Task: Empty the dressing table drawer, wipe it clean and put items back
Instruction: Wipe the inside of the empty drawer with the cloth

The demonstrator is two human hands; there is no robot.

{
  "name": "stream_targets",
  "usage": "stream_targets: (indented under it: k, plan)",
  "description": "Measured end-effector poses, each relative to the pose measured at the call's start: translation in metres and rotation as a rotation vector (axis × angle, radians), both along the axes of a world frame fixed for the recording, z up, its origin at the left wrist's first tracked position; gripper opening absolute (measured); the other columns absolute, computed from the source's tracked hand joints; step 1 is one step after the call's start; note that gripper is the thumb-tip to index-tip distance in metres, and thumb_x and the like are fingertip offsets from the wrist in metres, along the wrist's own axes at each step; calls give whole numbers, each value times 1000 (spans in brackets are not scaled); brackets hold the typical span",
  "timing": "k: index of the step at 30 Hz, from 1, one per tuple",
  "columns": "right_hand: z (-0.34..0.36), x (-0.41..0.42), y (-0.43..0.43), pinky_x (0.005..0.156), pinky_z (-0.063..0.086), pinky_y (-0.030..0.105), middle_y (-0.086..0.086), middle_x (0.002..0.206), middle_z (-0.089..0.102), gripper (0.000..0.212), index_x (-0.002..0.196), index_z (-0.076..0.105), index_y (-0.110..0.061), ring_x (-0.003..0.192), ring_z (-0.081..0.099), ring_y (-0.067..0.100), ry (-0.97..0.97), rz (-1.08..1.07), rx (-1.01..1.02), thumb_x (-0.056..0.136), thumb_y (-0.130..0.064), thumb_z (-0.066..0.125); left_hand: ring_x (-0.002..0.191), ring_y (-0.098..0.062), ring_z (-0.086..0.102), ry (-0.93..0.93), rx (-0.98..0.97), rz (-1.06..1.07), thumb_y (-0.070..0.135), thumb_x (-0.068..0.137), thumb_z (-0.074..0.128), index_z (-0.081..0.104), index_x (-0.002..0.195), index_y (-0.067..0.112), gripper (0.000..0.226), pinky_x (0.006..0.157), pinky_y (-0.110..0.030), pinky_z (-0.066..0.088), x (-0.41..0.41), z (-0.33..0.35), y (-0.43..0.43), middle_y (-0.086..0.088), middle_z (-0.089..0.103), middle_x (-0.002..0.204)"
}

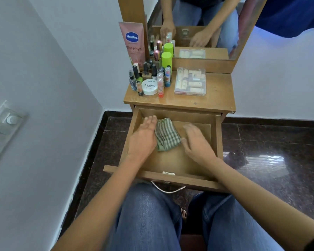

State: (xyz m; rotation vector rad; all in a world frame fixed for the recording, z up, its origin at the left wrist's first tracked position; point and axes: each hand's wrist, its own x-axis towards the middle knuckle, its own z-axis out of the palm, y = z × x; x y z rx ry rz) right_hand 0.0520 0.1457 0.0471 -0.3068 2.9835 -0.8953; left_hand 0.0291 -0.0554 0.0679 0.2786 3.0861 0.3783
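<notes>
— Zero grip going on in that open brown wooden drawer?
— yep, left hand and right hand both flat, fingers loose. green striped folded cloth lies between them.

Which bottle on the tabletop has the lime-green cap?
The tall bottle at the group's back right, before the mirror; the rest have small dark, pink or clear caps.
</notes>
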Motion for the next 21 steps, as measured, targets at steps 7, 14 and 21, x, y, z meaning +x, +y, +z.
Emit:
stream_targets:
  k: [7, 14, 21]
  plan:
    - [-19, -45, -55, 119, 6, 32, 19, 158, 8, 72, 150, 10, 2, 147, 5, 28, -278, 208, 142, 98, -34, 44, 139, -27, 41, -120, 66, 240, 8, 101, 33, 29, 154, 18, 54, 103, -45, 44, 33, -5, -73, -9, 34, 157]
    - [-34, -60, -78, 118, -5, 36, 17, 159, -7, 96, 151, -2, -2, 147, -9, 28, -335, 159, 266, 87, -43, 57, 93, -30, 67, -89, 244, 363, 13, 102, 37, 35, 151, 22, 50, 76, -38, 53, 36, -10, -81, -18, 58, 135]
    - [-35, -69, -112, 120, 0, 33, 13, 160, -4, 97, 152, 2, -6, 148, -4, 22, -283, 388, 250, 82, -26, 65, 61, -7, 56, 9, 337, 416, 15, 101, 42, 41, 148, 23, 48, 55, -14, 36, 46, -5, -82, -19, 69, 112]
